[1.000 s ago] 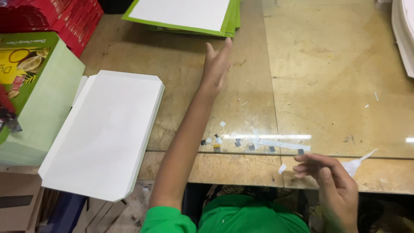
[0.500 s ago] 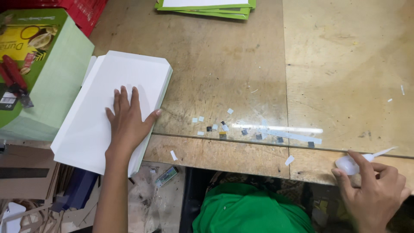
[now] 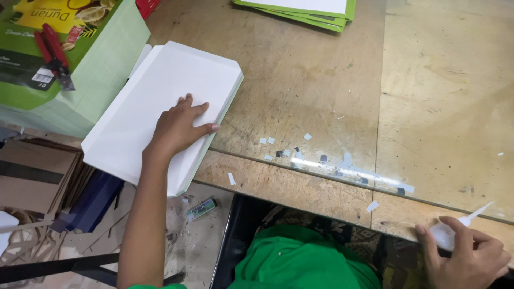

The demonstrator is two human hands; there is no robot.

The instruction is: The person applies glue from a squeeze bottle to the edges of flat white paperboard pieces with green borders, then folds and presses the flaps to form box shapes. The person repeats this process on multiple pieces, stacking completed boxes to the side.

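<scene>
White cardboard stack [image 3: 160, 101] at table's [image 3: 321, 85] left edge, overhanging; left hand [image 3: 176, 128] flat on it, fingers spread apart; right hand [image 3: 471, 257] near table front, fingers clamped on small white glue bottle [image 3: 450, 233]; green box [image 3: 80, 64] just left

Person in a bright green shirt [image 3: 305, 259], plain fabric with soft folds, left arm [image 3: 144, 214] bare from above the elbow down, left hand [image 3: 176, 128] without rings or watch, right hand [image 3: 468, 257] bare too, short unpainted fingernails

open tabletop [image 3: 321, 80] beyond paper scraps [image 3: 300, 152]
</scene>
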